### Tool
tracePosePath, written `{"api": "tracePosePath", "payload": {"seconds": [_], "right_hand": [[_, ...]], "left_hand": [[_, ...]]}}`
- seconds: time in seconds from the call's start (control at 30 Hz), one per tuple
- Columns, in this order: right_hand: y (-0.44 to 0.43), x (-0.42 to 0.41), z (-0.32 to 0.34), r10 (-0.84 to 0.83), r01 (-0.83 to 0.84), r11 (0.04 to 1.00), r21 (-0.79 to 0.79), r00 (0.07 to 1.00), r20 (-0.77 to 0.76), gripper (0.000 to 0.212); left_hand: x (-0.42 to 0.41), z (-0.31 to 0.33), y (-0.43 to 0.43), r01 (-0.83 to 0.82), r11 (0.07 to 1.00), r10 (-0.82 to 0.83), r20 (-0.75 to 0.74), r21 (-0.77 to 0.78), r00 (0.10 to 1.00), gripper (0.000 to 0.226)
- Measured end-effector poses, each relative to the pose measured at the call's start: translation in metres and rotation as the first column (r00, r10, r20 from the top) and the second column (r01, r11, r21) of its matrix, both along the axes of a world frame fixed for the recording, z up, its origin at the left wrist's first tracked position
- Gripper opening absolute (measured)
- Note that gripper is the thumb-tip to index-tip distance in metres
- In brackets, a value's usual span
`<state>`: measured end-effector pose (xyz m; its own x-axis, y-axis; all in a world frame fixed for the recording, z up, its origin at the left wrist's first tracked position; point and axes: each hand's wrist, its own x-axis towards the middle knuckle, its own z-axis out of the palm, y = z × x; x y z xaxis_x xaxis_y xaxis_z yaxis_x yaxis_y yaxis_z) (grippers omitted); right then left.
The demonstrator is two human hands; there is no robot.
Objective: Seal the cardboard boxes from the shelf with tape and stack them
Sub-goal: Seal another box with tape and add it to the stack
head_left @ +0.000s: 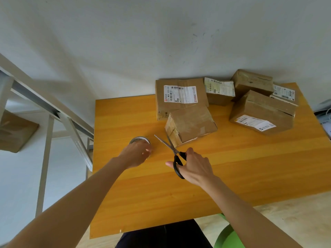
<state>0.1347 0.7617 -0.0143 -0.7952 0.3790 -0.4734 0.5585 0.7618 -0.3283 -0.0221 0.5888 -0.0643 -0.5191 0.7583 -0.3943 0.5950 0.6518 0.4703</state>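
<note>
Several cardboard boxes lie at the far right of the orange table point(232, 167). The nearest box point(190, 124) is small and taped, tilted toward me. Behind it stands a box with a white shipping label point(180, 96), and a larger labelled box point(262, 113) is to the right. My left hand point(137, 154) grips a roll of clear tape point(139, 140) standing on the table. My right hand point(195, 167) holds black-handled scissors point(172, 149), blades spread apart and pointing at the nearest box's front corner.
A white metal shelf frame point(46, 111) stands left of the table, with one cardboard box point(14, 131) on a lower level. A green chair point(227, 235) shows at the bottom right. White wall runs behind the table.
</note>
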Motion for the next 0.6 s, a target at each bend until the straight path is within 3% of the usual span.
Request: {"api": "tracePosePath", "payload": {"seconds": [0.1,0.17,0.27,0.43,0.53,0.6], "right_hand": [[0.005,0.011,-0.013,0.008,-0.012,0.998,0.058,0.998,0.065,0.077],[0.007,0.017,-0.025,0.037,-0.052,0.988,0.144,0.993,0.109,0.08],[0.008,0.021,-0.038,0.033,-0.063,0.978,0.2,0.988,0.153,0.069],[0.0,0.026,-0.05,0.005,-0.037,0.98,0.198,0.987,0.163,0.051],[-0.002,0.026,-0.053,0.037,-0.061,0.984,0.166,0.989,0.141,0.043],[0.0,0.027,-0.054,0.068,-0.089,0.986,0.144,0.987,0.143,0.038]], "left_hand": [[-0.008,0.013,0.002,-0.271,0.949,0.254,0.117,0.163,0.96,0.029],[-0.015,0.028,0.009,-0.396,0.885,0.387,0.084,0.245,0.918,0.029],[-0.005,0.056,0.028,-0.454,0.764,0.508,0.006,0.458,0.861,0.037],[0.067,0.078,0.083,-0.383,0.703,0.338,0.193,0.6,0.921,0.066],[0.076,0.076,0.11,-0.485,0.649,0.382,0.3,0.586,0.874,0.068],[0.075,0.072,0.12,-0.5,0.662,0.414,0.284,0.557,0.865,0.068]]}}
